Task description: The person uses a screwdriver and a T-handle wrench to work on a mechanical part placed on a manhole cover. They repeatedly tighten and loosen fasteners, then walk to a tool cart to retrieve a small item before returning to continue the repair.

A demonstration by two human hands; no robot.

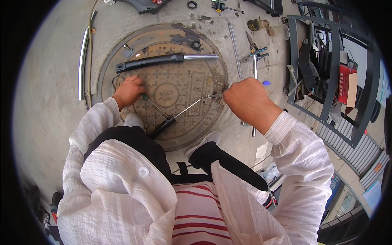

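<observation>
In front of my knees a black tube (162,127) lies slanted, its lower end hidden by my trouser leg. A thin shiny rod (188,108) runs from its upper end up to the right, ending in a metal fitting (213,96). My right hand (248,102) is closed in a fist round the outer end of that fitting. My left hand (130,90) is closed on a screwdriver (157,107) with a green handle, mostly hidden by the fingers. The screwdriver's tip meets the tube's upper end. Beyond both hands lies a black fork leg (153,61) with a chrome tube.
Everything lies on or around a round manhole cover (143,87). To the right are pliers (255,54), a long metal bar (235,51), another rod (255,73) and a grey metal frame rack (332,73). A chrome tube (83,65) lies at the left.
</observation>
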